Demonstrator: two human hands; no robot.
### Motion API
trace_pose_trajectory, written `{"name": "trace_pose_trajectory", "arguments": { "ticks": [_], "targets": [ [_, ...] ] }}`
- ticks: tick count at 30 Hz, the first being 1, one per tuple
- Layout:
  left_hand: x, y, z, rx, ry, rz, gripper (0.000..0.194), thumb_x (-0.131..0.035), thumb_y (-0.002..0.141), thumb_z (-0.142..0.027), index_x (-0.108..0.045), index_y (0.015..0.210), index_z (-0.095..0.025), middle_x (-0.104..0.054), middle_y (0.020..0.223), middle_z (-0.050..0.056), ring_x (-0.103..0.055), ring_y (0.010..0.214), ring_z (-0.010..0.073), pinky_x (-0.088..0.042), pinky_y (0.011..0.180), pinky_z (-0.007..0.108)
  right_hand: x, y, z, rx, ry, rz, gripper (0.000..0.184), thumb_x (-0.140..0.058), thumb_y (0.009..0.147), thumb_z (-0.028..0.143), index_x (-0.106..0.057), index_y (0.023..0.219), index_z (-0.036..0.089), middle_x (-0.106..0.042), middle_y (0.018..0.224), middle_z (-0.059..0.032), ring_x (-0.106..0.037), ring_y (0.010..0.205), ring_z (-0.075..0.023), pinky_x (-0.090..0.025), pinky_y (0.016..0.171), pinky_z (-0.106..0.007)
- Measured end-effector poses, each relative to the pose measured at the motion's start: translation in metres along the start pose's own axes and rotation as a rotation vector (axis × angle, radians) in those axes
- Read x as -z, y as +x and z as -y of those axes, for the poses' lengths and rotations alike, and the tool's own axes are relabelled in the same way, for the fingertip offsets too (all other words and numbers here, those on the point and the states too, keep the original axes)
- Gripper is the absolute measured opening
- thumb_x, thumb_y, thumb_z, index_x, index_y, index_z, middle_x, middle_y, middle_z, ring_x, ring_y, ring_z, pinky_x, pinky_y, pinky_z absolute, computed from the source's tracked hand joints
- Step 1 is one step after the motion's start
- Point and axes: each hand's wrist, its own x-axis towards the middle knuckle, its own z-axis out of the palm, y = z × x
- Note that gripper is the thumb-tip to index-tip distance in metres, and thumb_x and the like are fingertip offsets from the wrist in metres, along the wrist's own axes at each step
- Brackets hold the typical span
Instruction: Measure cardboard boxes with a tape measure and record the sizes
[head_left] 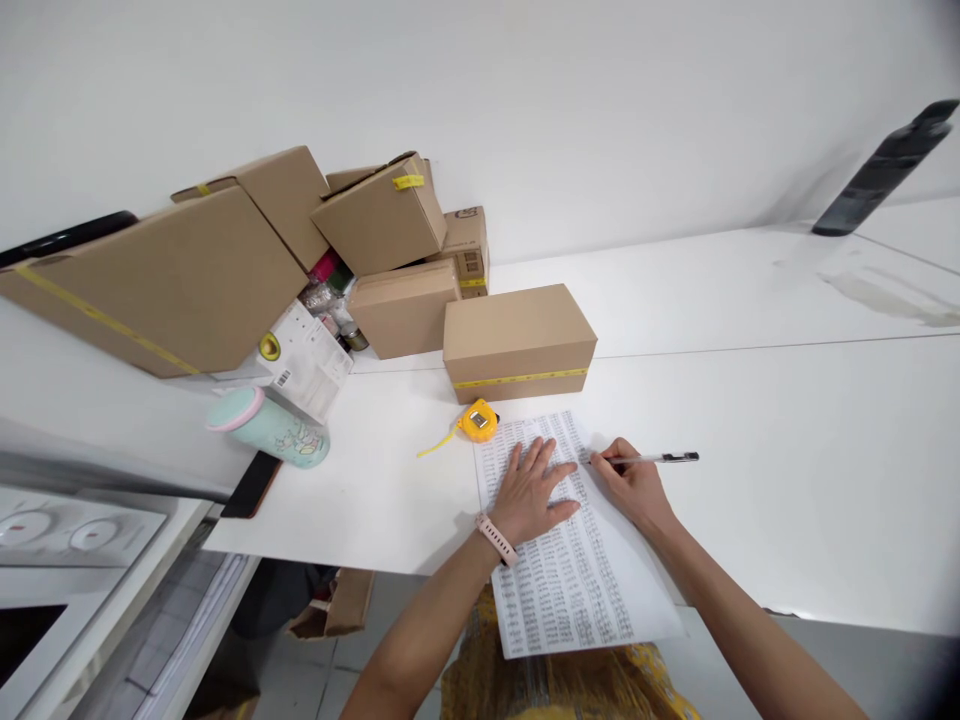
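A sheet of paper covered in columns of small print lies on the white table, its lower end reaching past the front edge. My left hand rests flat on the sheet with fingers spread. In my right hand is a pen, its tip end at the printed columns and its dark end pointing right. Just above the sheet's top left corner sits a yellow tape measure, a short length of its tape pulled out. Behind it stands a closed cardboard box with a yellow strip along its lower front.
More cardboard boxes are piled at the back left against the wall. A mint-green tumbler leans near a white printed package and a dark flat object. A black bottle stands at the far right.
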Motion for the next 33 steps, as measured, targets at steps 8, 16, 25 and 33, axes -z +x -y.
{"name": "trace_pose_trajectory", "arguments": {
  "ticks": [8,16,25,33],
  "targets": [
    [0.0005,-0.0004,-0.0005,-0.004,-0.004,-0.004,0.058,-0.056,0.095,-0.055,-0.045,0.146,-0.029,-0.024,0.165,0.010,-0.014,0.154,0.0279,-0.011,0.124,0.056,0.0005,-0.0007,0.0013,0.003,-0.002,-0.009,0.044,-0.064,0.082,0.061,-0.049,0.068,0.022,-0.049,0.059,0.0018,-0.043,0.055,-0.0131,-0.036,0.051,-0.027],
    [-0.0004,-0.0001,0.0002,-0.001,-0.001,-0.004,0.059,-0.056,0.094,-0.056,-0.046,0.146,-0.030,-0.024,0.165,0.009,-0.014,0.154,0.0282,-0.012,0.124,0.056,0.0001,0.0000,-0.0028,-0.002,0.007,-0.024,0.040,-0.065,0.082,0.057,-0.049,0.069,0.022,-0.048,0.059,0.0026,-0.043,0.054,-0.0129,-0.035,0.051,-0.026],
    [0.0008,0.0004,-0.0003,0.000,-0.004,-0.001,0.059,-0.057,0.094,-0.055,-0.045,0.146,-0.030,-0.024,0.165,0.011,-0.013,0.154,0.0284,-0.012,0.124,0.056,0.0005,-0.0002,-0.0009,0.001,-0.002,-0.022,0.035,-0.064,0.083,0.051,-0.049,0.069,0.022,-0.049,0.059,0.0022,-0.043,0.055,-0.0134,-0.035,0.051,-0.027],
    [0.0011,-0.0004,-0.0009,0.004,-0.003,0.000,0.058,-0.055,0.095,-0.056,-0.045,0.146,-0.030,-0.024,0.165,0.010,-0.014,0.154,0.0279,-0.011,0.124,0.056,0.0017,0.0001,-0.0004,-0.006,-0.024,-0.053,0.034,-0.064,0.082,0.050,-0.049,0.068,0.023,-0.050,0.058,0.0017,-0.044,0.054,-0.0138,-0.036,0.051,-0.027]
  ]
}}
